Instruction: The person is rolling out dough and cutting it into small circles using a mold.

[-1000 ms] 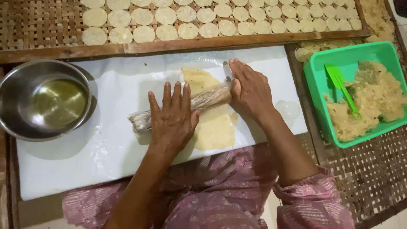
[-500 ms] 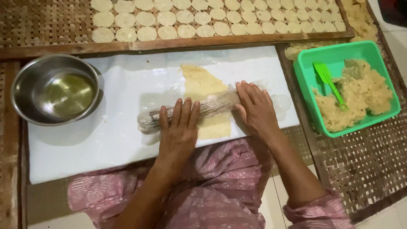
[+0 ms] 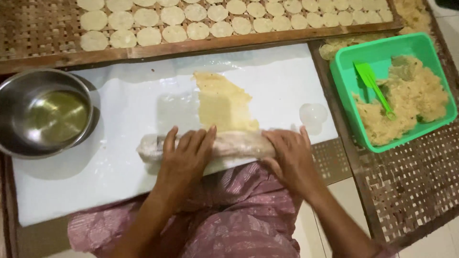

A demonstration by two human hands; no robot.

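Where hands (image 3: 234,157) cover: roller (image 3: 229,145) middle.

Glossy metal bowl (image 3: 45,112); smooth green plastic tub (image 3: 344,79); rough woven tray (image 3: 33,26).

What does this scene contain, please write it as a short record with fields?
Left hand: palm down on the plastic-wrapped rolling pin
Right hand: palm down on the pin's right end
Under pin: thin flattened yellow dough sheet on the white plastic sheet
Left side: round steel bowl holding oil-like liquid
Right side: green plastic tray with dough lump and green spatula
Top: round dough discs in rows on woven bamboo rack
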